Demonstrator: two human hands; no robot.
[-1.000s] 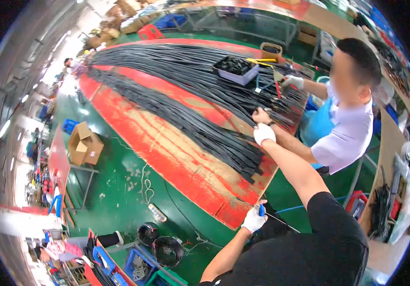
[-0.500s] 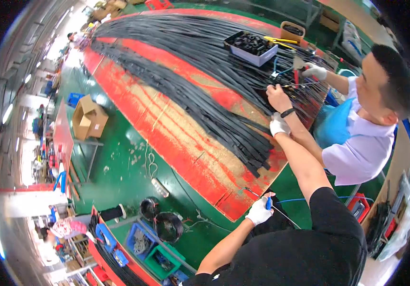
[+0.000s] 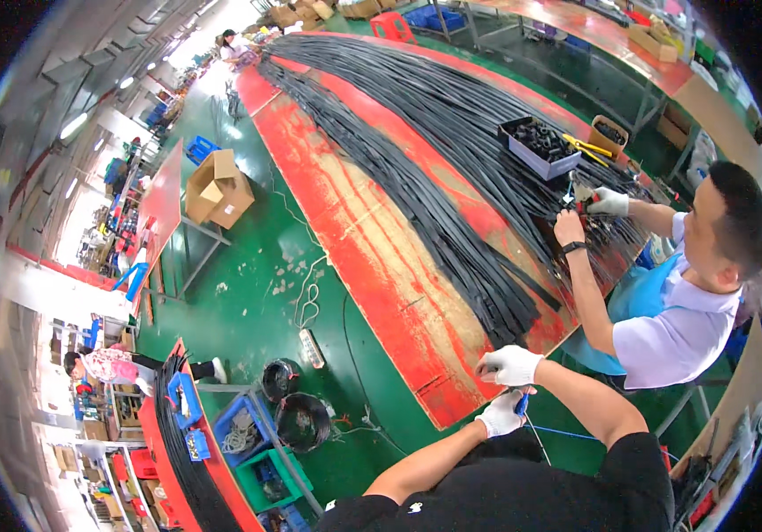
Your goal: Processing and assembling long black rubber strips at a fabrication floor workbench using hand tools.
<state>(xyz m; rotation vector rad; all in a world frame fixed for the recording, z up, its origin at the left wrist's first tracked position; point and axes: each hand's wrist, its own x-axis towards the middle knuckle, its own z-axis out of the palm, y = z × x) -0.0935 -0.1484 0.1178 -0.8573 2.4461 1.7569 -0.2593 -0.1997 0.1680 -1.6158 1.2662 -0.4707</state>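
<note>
- Head view: the person's left hand (image 3: 502,414), in a white glove, is clenched around the handle of a blue-handled tool (image 3: 522,403). It sits just off the near edge of the tabletop, close to the near left corner. A thin rod (image 3: 536,434) slants from beside the handle toward the person's body; the tool's tip cannot be made out.
- The right hand (image 3: 515,365), also gloved, is just above the left in the view, by the near edge. Its fingers curl toward the thumb and point left; whether they grasp anything, or touch the left hand, I cannot tell.
- A narrower bundle of black strips (image 3: 465,266) lies on the red worktable (image 3: 336,213), its loose ends near the near edge. Its long axis runs away from the person toward the far end, bearing left. The ends lie just beyond the right hand, which is the nearer one; the left hand is farther back with the tool.
- A wider bundle of black strips (image 3: 434,97) fans along the right side of the tabletop. On it, near the right edge, stands a lavender tray (image 3: 551,168) of small black parts, with a yellow-handled tool (image 3: 589,149) beside it.
- A co-worker (image 3: 678,310) in a blue apron reaches over the right edge.
</note>
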